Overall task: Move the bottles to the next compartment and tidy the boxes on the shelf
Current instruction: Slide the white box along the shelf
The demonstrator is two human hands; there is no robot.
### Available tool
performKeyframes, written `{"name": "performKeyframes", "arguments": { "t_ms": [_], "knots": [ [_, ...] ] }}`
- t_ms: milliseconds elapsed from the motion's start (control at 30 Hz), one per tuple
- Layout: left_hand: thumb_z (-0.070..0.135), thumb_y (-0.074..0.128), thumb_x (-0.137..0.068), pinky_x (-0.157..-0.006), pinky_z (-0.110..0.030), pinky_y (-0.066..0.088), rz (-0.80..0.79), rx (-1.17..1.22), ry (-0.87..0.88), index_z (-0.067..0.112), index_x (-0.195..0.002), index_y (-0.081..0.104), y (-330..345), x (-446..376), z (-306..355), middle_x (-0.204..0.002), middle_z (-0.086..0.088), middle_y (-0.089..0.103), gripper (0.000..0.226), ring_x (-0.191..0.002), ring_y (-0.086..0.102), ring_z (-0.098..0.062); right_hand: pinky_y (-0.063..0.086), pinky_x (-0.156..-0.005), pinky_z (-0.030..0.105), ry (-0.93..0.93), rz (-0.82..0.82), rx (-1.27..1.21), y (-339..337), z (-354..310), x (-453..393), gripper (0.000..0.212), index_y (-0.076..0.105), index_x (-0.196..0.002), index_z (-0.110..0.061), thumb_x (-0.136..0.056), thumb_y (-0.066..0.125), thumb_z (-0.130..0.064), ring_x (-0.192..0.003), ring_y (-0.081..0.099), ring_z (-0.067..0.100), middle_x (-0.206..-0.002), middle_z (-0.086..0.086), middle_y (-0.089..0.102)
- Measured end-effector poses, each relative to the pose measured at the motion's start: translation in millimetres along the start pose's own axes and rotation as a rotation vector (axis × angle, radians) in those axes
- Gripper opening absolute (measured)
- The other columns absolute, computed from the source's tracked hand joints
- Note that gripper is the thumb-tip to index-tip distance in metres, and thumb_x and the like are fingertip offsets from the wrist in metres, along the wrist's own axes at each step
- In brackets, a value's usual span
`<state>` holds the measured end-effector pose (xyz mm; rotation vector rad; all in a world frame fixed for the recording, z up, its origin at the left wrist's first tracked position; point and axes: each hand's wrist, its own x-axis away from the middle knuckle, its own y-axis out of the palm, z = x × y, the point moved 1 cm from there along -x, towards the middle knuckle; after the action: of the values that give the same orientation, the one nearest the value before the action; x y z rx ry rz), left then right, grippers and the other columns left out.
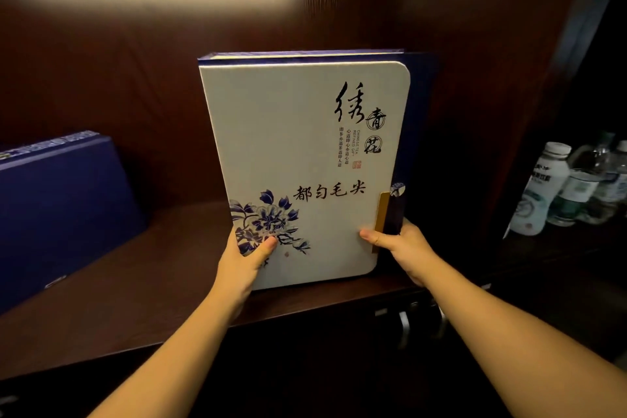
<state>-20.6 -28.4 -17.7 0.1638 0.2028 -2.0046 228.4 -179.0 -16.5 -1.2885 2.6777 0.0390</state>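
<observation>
A large white gift box (pixel 298 153) with blue flower art and black lettering stands upright on the dark wooden shelf (pixel 142 282), leaning slightly back. My left hand (pixel 246 256) grips its lower left edge, thumb on the front. My right hand (pixel 403 244) grips its lower right edge by the gold clasp. A second, dark blue box (pixel 57 204) leans tilted at the left end of the same shelf. Several clear and white plastic bottles (pixel 573 187) stand in the compartment to the right, past a dark divider.
The shelf's dark wood back panel (pixel 135 78) is close behind the box. Below the shelf edge are cabinet doors with metal handles (pixel 403 324). Bare shelf surface lies between the two boxes.
</observation>
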Motion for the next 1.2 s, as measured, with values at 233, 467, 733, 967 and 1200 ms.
{"name": "performKeyframes", "arguments": {
  "t_ms": [233,467,733,967,1200],
  "knots": [
    [0.039,0.073,-0.076,-0.067,-0.005,0.040,0.020,-0.023,-0.010,0.041,-0.104,0.053,2,0,-2,-0.099,0.023,0.064,0.034,-0.085,0.058,0.015,0.050,-0.085,0.020,0.011,-0.017,-0.002,-2,7,-6,0.075,0.061,-0.114,-0.030,-0.046,0.088,-0.051,-0.101,0.065,0.003,-0.108,-0.011,0.071],
    [0.036,0.071,-0.079,-0.058,0.002,0.037,0.051,-0.047,-0.021,0.032,-0.116,0.047,4,-1,-1,-0.099,0.023,0.059,0.044,-0.076,0.053,0.023,0.050,-0.076,0.014,0.016,-0.011,0.015,0,9,-9,0.061,0.064,-0.105,-0.035,-0.051,0.087,-0.048,-0.095,0.066,-0.002,-0.102,-0.016,0.072],
    [0.038,0.071,-0.079,-0.065,-0.006,0.041,0.076,-0.087,-0.040,0.027,-0.118,0.050,5,1,-2,-0.100,0.019,0.062,0.046,-0.084,0.056,0.012,0.048,-0.094,0.031,0.029,-0.045,0.025,-4,11,-16,0.082,0.060,-0.124,-0.024,-0.051,0.087,-0.049,-0.108,0.062,0.010,-0.116,-0.006,0.068],
    [0.042,0.079,-0.069,-0.088,-0.023,0.047,0.047,-0.039,-0.103,0.027,-0.140,0.039,-7,2,1,-0.127,0.012,0.055,0.083,-0.116,0.054,-0.012,0.047,-0.073,0.015,0.042,0.016,0.065,-1,9,-15,0.059,0.061,-0.100,-0.044,-0.047,0.087,-0.050,-0.086,0.064,-0.011,-0.093,-0.029,0.068],
    [0.050,0.074,-0.071,-0.104,-0.035,0.031,0.120,-0.071,-0.096,0.022,-0.150,0.019,-91,12,16,-0.155,-0.003,0.029,0.101,-0.138,0.031,-0.021,0.050,-0.091,0.042,0.038,0.274,0.312,11,1,14,0.076,0.052,-0.133,-0.023,-0.067,0.085,-0.042,-0.109,0.061,0.025,-0.123,0.001,0.064]
  ]
}}
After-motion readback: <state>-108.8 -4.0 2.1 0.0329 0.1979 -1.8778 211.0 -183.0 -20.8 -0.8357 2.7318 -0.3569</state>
